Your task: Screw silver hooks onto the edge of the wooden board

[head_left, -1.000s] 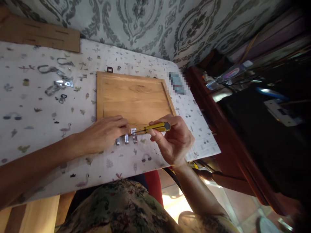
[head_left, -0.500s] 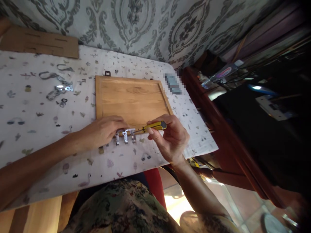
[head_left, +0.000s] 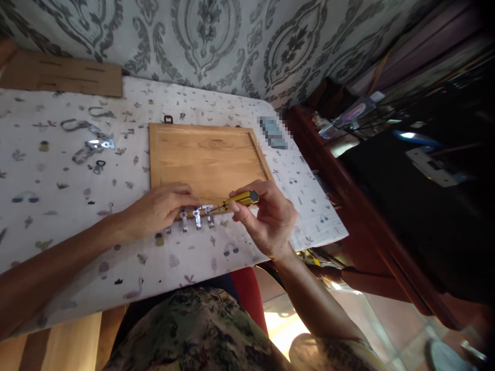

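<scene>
My right hand [head_left: 268, 219] is closed around the handle of a small yellow and black screwdriver [head_left: 243, 199]. The driver's shaft points left, its tip at a metal clip [head_left: 210, 219] on the near edge of the framed wooden panel [head_left: 209, 159]. Several similar shiny clips, one of them a silver clip [head_left: 197, 219], stand in a row there and jut over the cloth. My left hand [head_left: 166, 206] lies over that edge beside the clips, fingers together and curled down. What its fingertips grip is hidden.
On the left of the patterned tablecloth [head_left: 65, 201] lie loose metal clasps [head_left: 95, 144] and a small dark ring piece [head_left: 99, 166]. A slotted cardboard piece [head_left: 81, 77] sits at the back left. A blurred-out flat object [head_left: 273, 132] is right of the panel. Dark wooden furniture [head_left: 328, 175] borders the table.
The view has shifted slightly, so the panel and hands appear a little further left. Both hands keep nearly the same pose, with the screwdriver tip still at the right-hand clip.
</scene>
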`<state>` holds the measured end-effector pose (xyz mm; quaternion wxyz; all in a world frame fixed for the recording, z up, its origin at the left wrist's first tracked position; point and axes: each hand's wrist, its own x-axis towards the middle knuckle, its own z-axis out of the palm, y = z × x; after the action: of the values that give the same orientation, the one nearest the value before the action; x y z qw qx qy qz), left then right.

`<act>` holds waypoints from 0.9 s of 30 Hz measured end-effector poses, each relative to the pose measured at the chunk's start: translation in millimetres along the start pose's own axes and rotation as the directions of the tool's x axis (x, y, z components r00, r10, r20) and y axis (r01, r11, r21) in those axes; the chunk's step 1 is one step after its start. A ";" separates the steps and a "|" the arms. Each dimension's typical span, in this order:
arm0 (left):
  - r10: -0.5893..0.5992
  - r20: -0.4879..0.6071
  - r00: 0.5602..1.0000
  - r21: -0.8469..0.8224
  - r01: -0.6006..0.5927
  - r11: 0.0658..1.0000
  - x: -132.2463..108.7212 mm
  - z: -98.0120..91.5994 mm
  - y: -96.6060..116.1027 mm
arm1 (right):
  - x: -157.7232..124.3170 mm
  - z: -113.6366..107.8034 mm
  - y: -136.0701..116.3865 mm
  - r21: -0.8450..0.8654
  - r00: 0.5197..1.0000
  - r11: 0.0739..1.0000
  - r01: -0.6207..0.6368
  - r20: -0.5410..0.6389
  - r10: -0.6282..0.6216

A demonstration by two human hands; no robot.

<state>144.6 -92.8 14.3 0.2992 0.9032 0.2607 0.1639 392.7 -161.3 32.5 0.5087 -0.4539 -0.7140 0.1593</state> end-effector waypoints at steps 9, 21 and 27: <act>0.085 0.103 0.991 0.241 -0.108 0.964 1.0 3.9 1.0 | 3.3 -1.9 -1.1 0.008 1.000 1.000 0.017 0.004 -0.017; 0.097 0.156 0.983 0.412 -0.154 0.898 0.9 4.2 11.0 | -3.0 -6.8 2.9 0.046 0.990 0.999 -0.010 -0.137 0.017; 0.102 0.148 0.984 0.437 -0.157 0.886 1.2 6.7 11.2 | -2.8 -5.0 3.4 0.099 0.979 0.993 -0.065 -0.185 0.083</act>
<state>152.7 -102.8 16.3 0.0874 0.9713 0.2117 0.0641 398.9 -163.0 30.7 0.5884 -0.4692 -0.6369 0.1673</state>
